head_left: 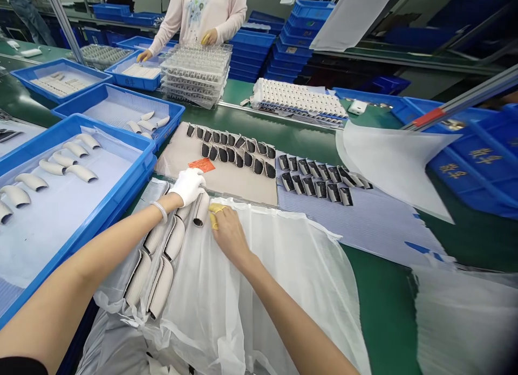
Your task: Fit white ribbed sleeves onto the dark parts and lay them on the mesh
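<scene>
As the gloved left hand (pixel 188 186) and right hand (pixel 230 232) meet, six shells (pixel 161 286) lie on film (pixel 259 299).
Left fingers (pixel 196 181) loose; right fingers (pixel 214 216) touch one shell, grip unclear.

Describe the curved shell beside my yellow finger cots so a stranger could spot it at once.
On the green workbench, a translucent white sheet spreads in front of you. At its far edge, between the white-gloved left hand and the right hand wearing yellow finger cots, sits a pale curved shell. It is the rightmost of its group, its dark hollow end showing, closest to the cots.
</scene>
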Action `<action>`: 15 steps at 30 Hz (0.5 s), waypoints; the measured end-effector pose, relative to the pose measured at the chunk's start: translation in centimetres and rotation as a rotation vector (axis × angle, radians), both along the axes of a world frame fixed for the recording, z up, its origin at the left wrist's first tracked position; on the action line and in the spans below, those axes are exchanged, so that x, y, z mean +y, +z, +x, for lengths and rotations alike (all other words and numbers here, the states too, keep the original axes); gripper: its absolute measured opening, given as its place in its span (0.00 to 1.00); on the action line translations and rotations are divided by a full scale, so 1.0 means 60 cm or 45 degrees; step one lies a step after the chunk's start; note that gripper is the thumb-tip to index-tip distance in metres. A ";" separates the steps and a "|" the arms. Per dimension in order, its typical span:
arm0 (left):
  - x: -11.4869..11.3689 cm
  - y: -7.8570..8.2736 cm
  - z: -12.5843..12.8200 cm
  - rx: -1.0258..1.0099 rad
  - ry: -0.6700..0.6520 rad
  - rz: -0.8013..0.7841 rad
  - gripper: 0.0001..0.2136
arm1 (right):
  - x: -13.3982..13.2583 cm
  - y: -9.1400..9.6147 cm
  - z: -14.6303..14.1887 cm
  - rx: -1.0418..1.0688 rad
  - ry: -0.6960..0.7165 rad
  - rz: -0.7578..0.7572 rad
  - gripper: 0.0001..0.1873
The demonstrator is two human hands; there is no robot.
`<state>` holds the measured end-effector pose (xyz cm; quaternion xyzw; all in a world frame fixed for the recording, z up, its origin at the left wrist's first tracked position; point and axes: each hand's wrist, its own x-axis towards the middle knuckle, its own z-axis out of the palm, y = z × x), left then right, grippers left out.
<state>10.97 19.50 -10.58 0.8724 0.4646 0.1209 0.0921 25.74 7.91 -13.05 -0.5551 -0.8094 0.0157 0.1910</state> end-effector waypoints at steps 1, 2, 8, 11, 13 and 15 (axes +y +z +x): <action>-0.008 0.008 0.001 0.016 0.004 0.020 0.09 | 0.005 0.002 0.012 -0.010 -0.032 0.001 0.14; -0.019 0.017 0.003 0.035 -0.005 0.038 0.11 | 0.011 0.003 0.023 -0.022 -0.066 0.001 0.13; -0.125 0.049 0.018 0.216 -0.397 0.068 0.14 | 0.030 0.000 0.064 -0.071 -0.386 -0.055 0.13; -0.174 0.042 0.031 0.311 -0.589 0.064 0.15 | 0.035 0.000 0.069 -0.097 -0.468 -0.129 0.11; -0.196 0.031 0.037 0.364 -0.650 0.063 0.15 | 0.038 0.005 0.079 -0.107 -0.513 -0.161 0.11; -0.209 0.020 0.039 0.391 -0.676 0.074 0.15 | 0.040 0.012 0.094 -0.110 -0.575 -0.173 0.11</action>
